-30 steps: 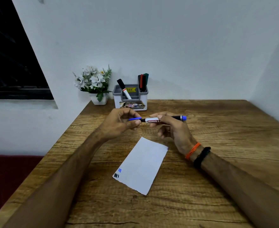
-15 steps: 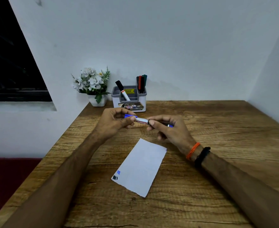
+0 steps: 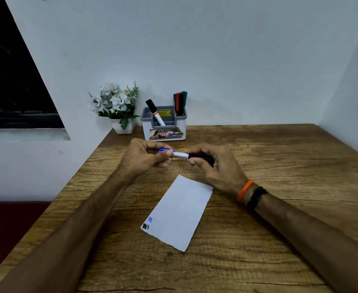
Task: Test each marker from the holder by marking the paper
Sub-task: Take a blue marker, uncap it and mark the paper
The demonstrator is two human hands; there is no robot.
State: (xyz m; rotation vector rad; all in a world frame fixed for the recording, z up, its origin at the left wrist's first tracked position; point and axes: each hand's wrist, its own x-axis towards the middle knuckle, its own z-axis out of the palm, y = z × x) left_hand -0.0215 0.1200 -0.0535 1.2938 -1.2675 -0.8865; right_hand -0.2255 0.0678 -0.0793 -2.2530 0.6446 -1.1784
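We log one wooden table [image 3: 258, 157]. On it we find a paper [image 3: 180, 210], a marker holder [image 3: 164, 132] and a flower pot [image 3: 123, 127].

marker [image 3: 181, 155]: white-black, blue cap
paper [image 3: 179, 212]: white, blue and black marks
table [image 3: 279, 157]: brown woodgrain
holder [image 3: 164, 132]: grey-white

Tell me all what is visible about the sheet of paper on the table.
The paper is a white rectangular sheet, lying flat and skewed on the wooden table, below both hands. Its near edge looks slightly ragged. Near its lower left corner sit a small blue mark and a black mark; the rest looks blank. Nothing rests on it. Whether the right hand touches its far right corner cannot be told.
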